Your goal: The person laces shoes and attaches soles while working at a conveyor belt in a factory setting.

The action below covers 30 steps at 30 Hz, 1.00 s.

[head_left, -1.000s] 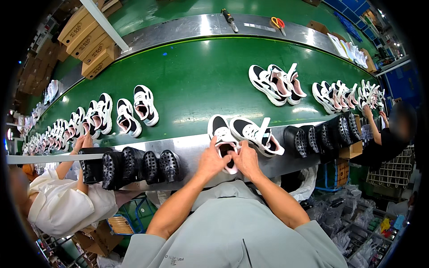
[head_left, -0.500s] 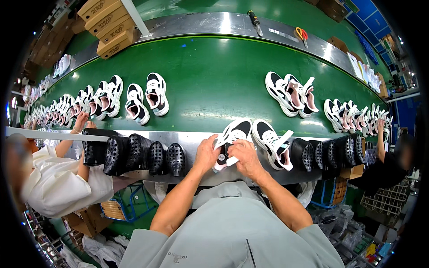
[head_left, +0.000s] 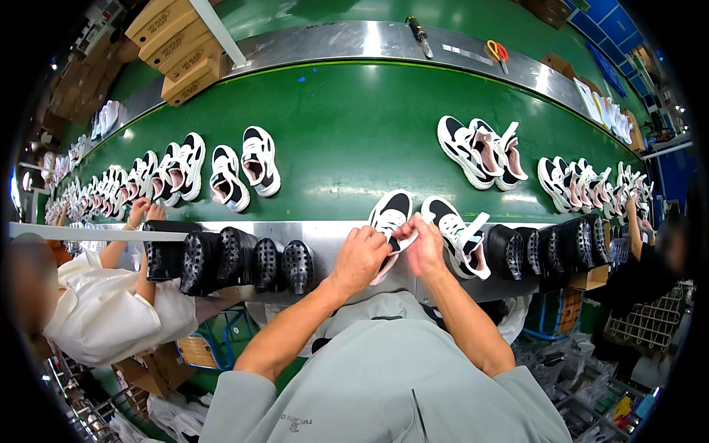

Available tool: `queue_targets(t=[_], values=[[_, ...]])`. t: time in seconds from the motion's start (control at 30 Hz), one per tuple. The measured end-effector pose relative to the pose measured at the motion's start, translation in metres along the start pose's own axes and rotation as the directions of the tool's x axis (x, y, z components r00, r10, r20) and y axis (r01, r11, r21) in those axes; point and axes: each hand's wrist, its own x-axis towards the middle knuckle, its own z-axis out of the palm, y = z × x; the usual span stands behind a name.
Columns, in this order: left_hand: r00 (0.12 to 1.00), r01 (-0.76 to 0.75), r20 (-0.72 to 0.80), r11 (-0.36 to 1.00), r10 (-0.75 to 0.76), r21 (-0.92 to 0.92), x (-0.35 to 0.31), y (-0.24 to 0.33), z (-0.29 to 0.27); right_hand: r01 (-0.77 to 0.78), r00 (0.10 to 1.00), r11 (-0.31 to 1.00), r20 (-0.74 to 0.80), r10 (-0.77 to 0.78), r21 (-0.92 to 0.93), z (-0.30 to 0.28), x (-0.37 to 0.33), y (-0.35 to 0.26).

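Shifted right, my right hand pinches a white strap; my curled left hand touches its sneaker, grip unclear.

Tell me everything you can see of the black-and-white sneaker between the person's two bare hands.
The black-and-white sneaker has a black, fabric-looking toe with white trim, a white sole edge and pink at the heel. It sits over a grey metal ledge, toe toward the flat green belt. The bare left hand covers its left side; the bare right hand appears to pinch its white strap. The opening is largely hidden.
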Motion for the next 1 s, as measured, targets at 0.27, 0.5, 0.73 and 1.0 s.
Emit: queue_targets(t=[0.27, 0.5, 0.73, 1.0], values=[[0.965, -0.171, 0.221, 0.977, 0.141, 0.125, -0.004, 0.010, 0.003, -0.086, 0.996, 0.996, -0.009, 0.086, 0.027, -0.005, -0.011, -0.006], [0.964, 0.247, 0.109, 0.969, -0.243, -0.018, -0.027, 0.022, -0.025, 0.149, 0.876, 0.644, 0.402, 0.267, -0.751, 0.015, -0.033, -0.061], [0.153, 0.986, 0.669, 0.064, -0.728, -0.156, -0.029, 0.016, 0.023, 0.446, 0.793, 0.185, 0.482, 0.373, -0.876, 0.019, -0.025, -0.081], [0.680, 0.702, 0.413, 0.701, -0.605, -0.128, -0.037, 0.023, 0.019, -0.032, 0.897, 0.623, 0.252, 0.363, -0.782, 0.010, -0.065, -0.091]])
